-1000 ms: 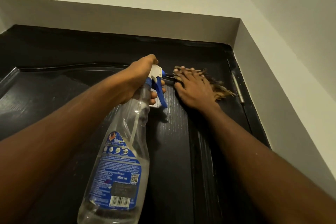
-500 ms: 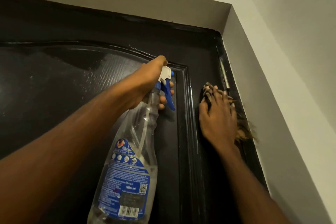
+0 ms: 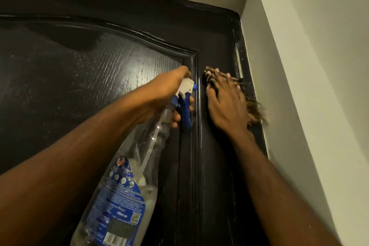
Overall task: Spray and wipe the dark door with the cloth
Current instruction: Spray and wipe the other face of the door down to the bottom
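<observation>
Up by the door's top right corner, the right hand (image 3: 225, 104) lies flat with fingers spread and straight, pressing the cloth (image 3: 254, 112) onto the dark door (image 3: 99, 66) between the raised moulding and the hinge (image 3: 238, 62); frayed brownish cloth edge sticks out past the palm toward the frame; left hand (image 3: 169, 94) is curled round the neck of the spray bottle (image 3: 123, 195), nozzle just beside the moulding, blue trigger (image 3: 186, 110) hanging below the fingers; bottle body slopes down toward the camera; panel left of it shows a speckled sheen, probably spray; pale wall (image 3: 319, 66) flanks the frame on the right.

Risks, as a guess: loose cloth threads could snag on the hinge if the wipe runs further right; a spray from this spot would likely hit the right hand, since nozzle and hand sit so close; bottle head could knock the moulding; grooves may hold streaks if only the flat is wiped.

Hard to see: most of the cloth is under the palm; bottle base is cut off; liquid level unclear; can't tell if a finger rests on the trigger; lower door is out of frame.
</observation>
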